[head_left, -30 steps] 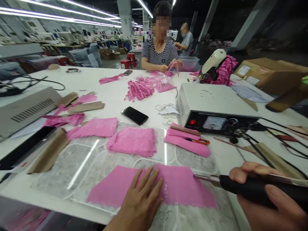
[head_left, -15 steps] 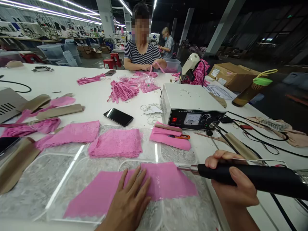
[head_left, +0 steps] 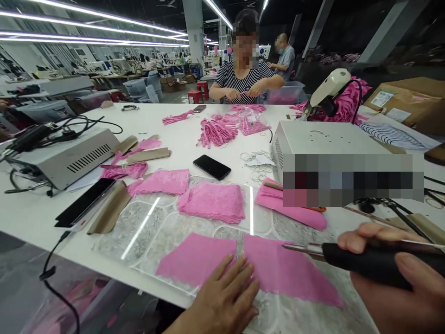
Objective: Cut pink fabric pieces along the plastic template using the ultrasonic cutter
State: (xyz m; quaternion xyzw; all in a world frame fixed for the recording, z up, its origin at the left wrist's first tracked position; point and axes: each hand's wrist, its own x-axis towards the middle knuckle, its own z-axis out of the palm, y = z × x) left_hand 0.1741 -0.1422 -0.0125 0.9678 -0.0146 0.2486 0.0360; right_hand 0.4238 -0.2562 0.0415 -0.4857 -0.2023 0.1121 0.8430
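Note:
My left hand [head_left: 225, 297] lies flat, fingers spread, on the near edges of two pink lace pieces: a left piece [head_left: 194, 257] and a right piece [head_left: 288, 273], with a narrow gap between them. They rest on clear plastic sheeting [head_left: 146, 232]. My right hand [head_left: 399, 283] grips a black-handled cutting tool [head_left: 361, 262]; its metal tip [head_left: 295, 248] hovers at the right piece's upper edge.
A stack of pink lace [head_left: 213, 202], more pink pieces [head_left: 162, 182], a black phone [head_left: 212, 166], a grey box [head_left: 66, 155] with cables and a white control unit [head_left: 330, 148] lie on the white table [head_left: 181, 134]. A person in a striped shirt [head_left: 243, 81] handles pink straps opposite.
The single pink lace piece now lies as two separate pieces with a gap. My left hand shifted slightly right; the view swung back toward the left.

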